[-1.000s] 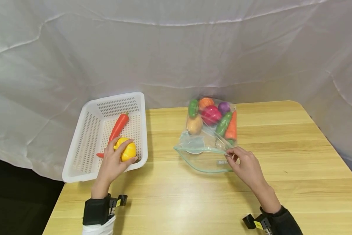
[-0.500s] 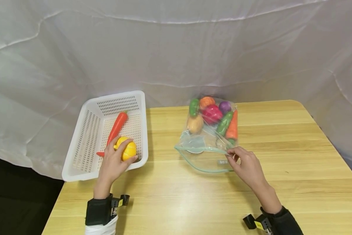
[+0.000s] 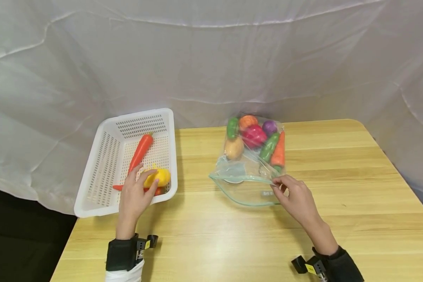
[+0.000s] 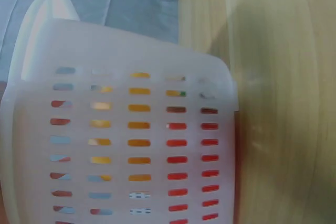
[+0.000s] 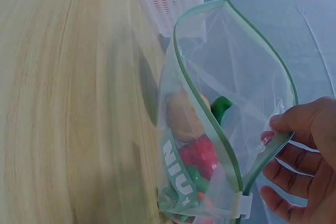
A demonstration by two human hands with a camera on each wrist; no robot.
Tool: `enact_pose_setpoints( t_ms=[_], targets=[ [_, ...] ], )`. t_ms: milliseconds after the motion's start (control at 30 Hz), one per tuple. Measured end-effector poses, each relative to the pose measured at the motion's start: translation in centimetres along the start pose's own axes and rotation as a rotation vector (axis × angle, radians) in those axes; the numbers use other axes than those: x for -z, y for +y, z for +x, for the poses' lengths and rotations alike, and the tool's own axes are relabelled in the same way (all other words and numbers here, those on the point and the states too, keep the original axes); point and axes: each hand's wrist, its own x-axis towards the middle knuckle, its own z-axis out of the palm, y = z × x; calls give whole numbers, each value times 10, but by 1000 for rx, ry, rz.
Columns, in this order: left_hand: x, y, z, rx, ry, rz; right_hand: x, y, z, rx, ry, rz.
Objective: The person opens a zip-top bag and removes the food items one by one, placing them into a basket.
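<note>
My left hand (image 3: 136, 194) reaches into the white plastic basket (image 3: 101, 131), its thumb and fingers curled at a ribbed yellow toy pumpkin (image 3: 163, 177). Through the slots in the left wrist view, yellow and red show, but that hand is hidden. Beside the pumpkin lie a long red chili pepper (image 3: 140, 152) and a second red piece (image 3: 117, 187), partly covered by the hand. My right hand (image 3: 297, 199) pinches the green-edged mouth of a clear zip bag (image 5: 236, 108), which gapes in the right wrist view. Inside are a carrot (image 3: 278, 150), a cucumber (image 3: 269, 148) and several other toy vegetables.
The wooden table (image 3: 211, 243) extends in front of the basket and bag. A grey cloth (image 3: 211, 66) hangs behind its back edge. The basket's raised rim surrounds the left hand's work, and a white slider (image 5: 242, 205) sits at the bag's edge.
The yellow pumpkin has turned and shifted slightly right, its stem now pointing away, with more red showing below it. My left fingers have drawn closer together. The right hand and bag stay nearly still.
</note>
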Motion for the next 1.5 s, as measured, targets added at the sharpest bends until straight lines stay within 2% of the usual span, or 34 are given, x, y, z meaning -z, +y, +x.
enact_pose_setpoints(
  t_ms=[100,200,267,333,400,433,500,567,633,700,733,800,867,933,967,1033,1100,1133,1167,1267,1367,1500],
  targets=[
    [-6,0,2,-49,127,-34,1,0,0,2,0,4],
    [-14,7,5,-148,295,-150,2,0,0,8,6,4],
    [-21,19,5,-268,404,-247,2,0,0,11,11,0],
    [-29,39,2,-431,460,-326,2,1,0,15,15,-9],
    [-39,64,-2,-617,428,-352,2,1,0,17,16,-13],
    [-44,78,-5,-707,372,-339,2,1,0,17,17,-14],
    [-52,105,-9,-848,190,-275,1,1,-1,18,17,-20],
    [-60,129,-9,-897,-44,-196,1,0,0,17,19,-18],
    [-68,149,-4,-867,-256,-83,0,-1,0,15,17,-11],
    [-80,163,5,-799,-378,25,-1,-3,1,17,10,-8],
    [-87,169,10,-761,-407,61,-1,-5,1,17,5,-4],
    [-103,176,23,-689,-405,129,-2,-8,2,22,-3,0],
    [-118,180,36,-579,-378,200,-3,-12,4,27,-14,-2],
    [-130,182,49,-435,-417,259,-4,-15,5,29,-20,-3],
    [-134,183,55,-338,-419,257,-4,-16,5,28,-23,-3],
    [-141,182,65,-205,-429,291,-5,-18,5,25,-29,-7],
    [-145,181,74,-114,-447,272,-6,-19,4,25,-27,-10],
    [-148,181,78,-87,-423,259,-6,-19,4,26,-26,-8],
    [-150,180,81,-74,-391,251,-6,-19,4,31,-24,-6],
    [-154,180,90,-90,-353,264,-6,-20,5,47,-14,-1],
    [-155,180,95,-127,-317,260,-6,-21,5,55,-3,-1],
    [-153,180,94,-175,-336,218,-5,-22,4,53,-1,-3]
  ],
)
